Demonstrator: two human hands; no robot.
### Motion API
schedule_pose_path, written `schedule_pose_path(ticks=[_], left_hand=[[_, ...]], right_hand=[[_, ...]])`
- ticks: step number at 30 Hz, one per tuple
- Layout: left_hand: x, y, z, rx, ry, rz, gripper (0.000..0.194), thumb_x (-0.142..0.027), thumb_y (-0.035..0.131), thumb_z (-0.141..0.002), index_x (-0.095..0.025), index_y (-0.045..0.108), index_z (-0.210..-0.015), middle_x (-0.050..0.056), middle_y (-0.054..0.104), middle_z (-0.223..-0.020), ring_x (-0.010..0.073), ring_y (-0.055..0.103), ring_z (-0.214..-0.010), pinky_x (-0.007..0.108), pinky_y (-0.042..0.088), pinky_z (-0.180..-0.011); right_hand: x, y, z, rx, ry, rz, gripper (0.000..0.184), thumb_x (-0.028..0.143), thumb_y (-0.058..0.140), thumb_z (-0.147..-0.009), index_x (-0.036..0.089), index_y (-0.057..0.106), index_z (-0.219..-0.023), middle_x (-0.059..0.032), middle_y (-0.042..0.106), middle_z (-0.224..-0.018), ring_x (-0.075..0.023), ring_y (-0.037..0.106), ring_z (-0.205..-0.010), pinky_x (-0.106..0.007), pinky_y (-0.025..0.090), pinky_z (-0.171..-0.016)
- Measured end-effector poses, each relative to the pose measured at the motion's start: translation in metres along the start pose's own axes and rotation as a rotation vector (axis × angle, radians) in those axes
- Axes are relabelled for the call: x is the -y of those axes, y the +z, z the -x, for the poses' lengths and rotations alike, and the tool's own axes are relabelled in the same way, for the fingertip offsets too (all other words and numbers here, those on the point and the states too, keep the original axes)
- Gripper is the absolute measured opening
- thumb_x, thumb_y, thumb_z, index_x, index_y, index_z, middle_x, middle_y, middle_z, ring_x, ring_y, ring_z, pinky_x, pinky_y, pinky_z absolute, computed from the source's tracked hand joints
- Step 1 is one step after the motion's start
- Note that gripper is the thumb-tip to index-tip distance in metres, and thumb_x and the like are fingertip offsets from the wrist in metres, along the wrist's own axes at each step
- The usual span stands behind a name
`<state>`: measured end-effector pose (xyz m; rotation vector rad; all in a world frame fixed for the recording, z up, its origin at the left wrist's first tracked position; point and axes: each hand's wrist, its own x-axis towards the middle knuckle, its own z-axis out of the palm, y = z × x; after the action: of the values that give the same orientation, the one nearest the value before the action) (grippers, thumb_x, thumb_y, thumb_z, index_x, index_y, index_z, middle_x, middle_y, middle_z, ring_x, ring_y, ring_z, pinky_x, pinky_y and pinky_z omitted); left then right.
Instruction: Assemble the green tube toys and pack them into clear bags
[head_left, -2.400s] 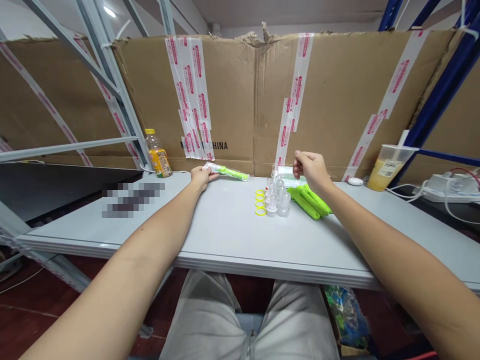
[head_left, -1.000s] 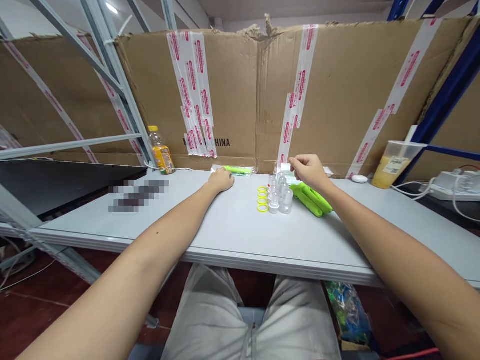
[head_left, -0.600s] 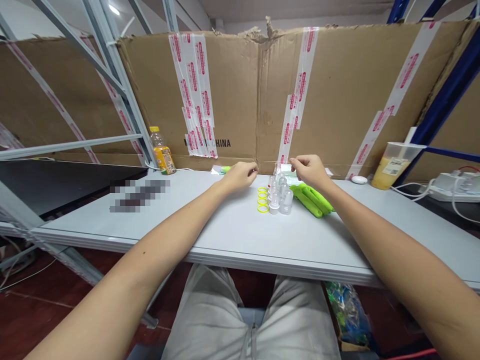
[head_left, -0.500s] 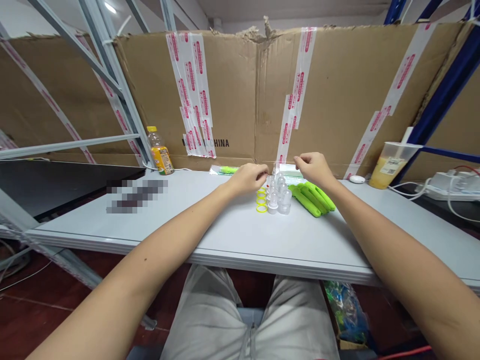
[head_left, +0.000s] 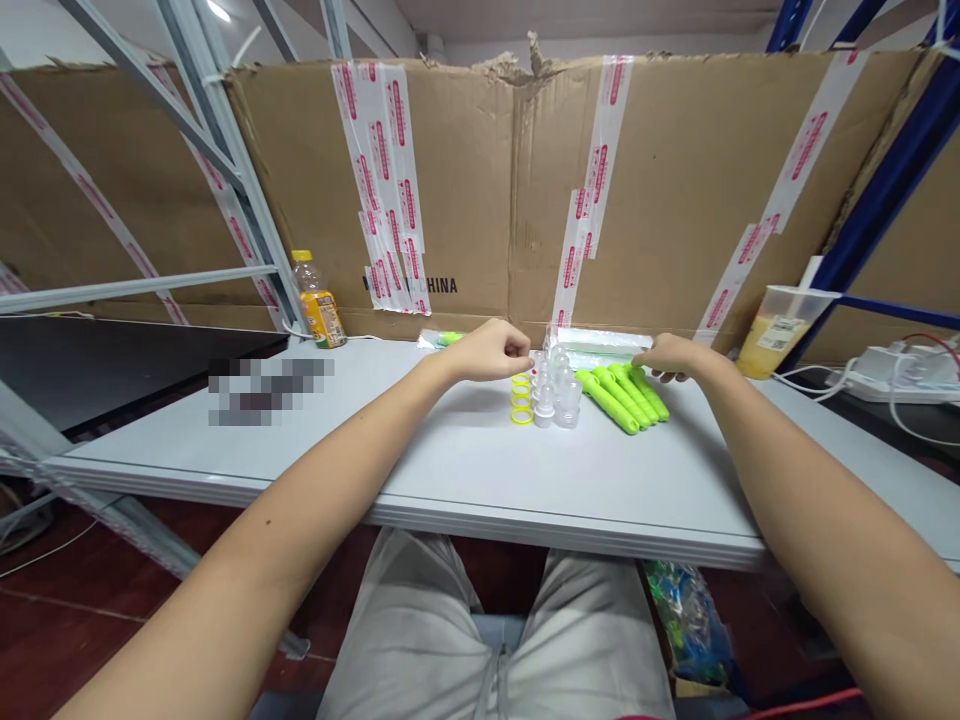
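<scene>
My left hand (head_left: 495, 350) hovers at the far end of a column of yellow rings (head_left: 521, 402), fingers curled together. Whatever may be between its fingertips is hidden. Right of the rings stand rows of small clear plastic pieces (head_left: 568, 405), some with white flanged bases (head_left: 544, 408); a tiny red spot shows among the rear ones. Several bright green hollow-looking sticks (head_left: 619, 400) lie side by side, slanting toward me. Over their far right end is my right hand (head_left: 667, 357), fingers bent downward and somewhat apart, close to or touching the rightmost stick.
A clear-wrapped green stick (head_left: 450, 339) lies behind my left hand, partly covered. Clear plastic packaging (head_left: 600, 345) rests against the cardboard wall (head_left: 450, 180). An orange drink bottle (head_left: 321, 310) stands left, a drink cup (head_left: 776, 335) right, beside a power strip (head_left: 892, 372).
My left hand let go of the wrapped green stick at the back and moved right to the rings. My right hand shifted right, from behind the clear pieces to the green sticks' far end.
</scene>
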<state>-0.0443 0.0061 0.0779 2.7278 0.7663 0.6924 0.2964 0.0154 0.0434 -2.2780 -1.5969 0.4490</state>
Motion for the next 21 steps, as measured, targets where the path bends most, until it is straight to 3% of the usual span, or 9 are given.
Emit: schedule_pose_path(ticks=[4,8,15,21], left_hand=[[-0.003,-0.009,0.003,0.357,-0.115,0.069,0.019,-0.037,0.071,-0.071,-0.02,0.07,-0.062,-0.002,0.053,-0.053,0.0092,0.041,-0.046,0.026,0.027,-0.047],[-0.002,-0.002,0.003,0.558,-0.213,0.087,0.017,-0.04,0.077,-0.064,-0.026,0.078,-0.073,-0.001,0.059,-0.054,0.01,0.04,-0.042,0.026,0.026,-0.044],[-0.006,0.011,0.0,0.68,-0.285,-0.018,0.028,-0.036,0.075,-0.061,-0.022,0.077,-0.085,0.0,0.064,-0.065,0.0106,0.048,-0.05,0.025,0.033,-0.051],[-0.013,0.005,0.002,0.715,-0.289,0.055,0.013,-0.026,0.069,-0.064,-0.018,0.072,-0.075,-0.001,0.057,-0.06,0.0098,0.046,-0.048,0.023,0.032,-0.045]], right_hand=[[-0.001,0.004,0.002,0.023,0.016,-0.05,0.027,0.023,0.074,-0.07,0.012,0.061,-0.091,-0.0089,0.067,-0.069,-0.0146,0.055,-0.046,-0.026,0.038,-0.039],[0.001,0.006,0.002,0.037,0.02,-0.042,0.024,0.022,0.07,-0.073,0.011,0.06,-0.092,-0.0088,0.066,-0.065,-0.0129,0.051,-0.045,-0.026,0.036,-0.039],[0.0,0.008,-0.003,0.076,0.033,0.021,0.024,0.028,0.069,-0.076,0.01,0.06,-0.09,-0.0074,0.062,-0.057,-0.0132,0.047,-0.042,-0.026,0.033,-0.038],[-0.002,0.008,-0.006,0.049,0.014,0.052,0.018,0.026,0.07,-0.074,0.011,0.062,-0.079,-0.0045,0.056,-0.052,-0.0139,0.046,-0.041,-0.027,0.032,-0.04]])
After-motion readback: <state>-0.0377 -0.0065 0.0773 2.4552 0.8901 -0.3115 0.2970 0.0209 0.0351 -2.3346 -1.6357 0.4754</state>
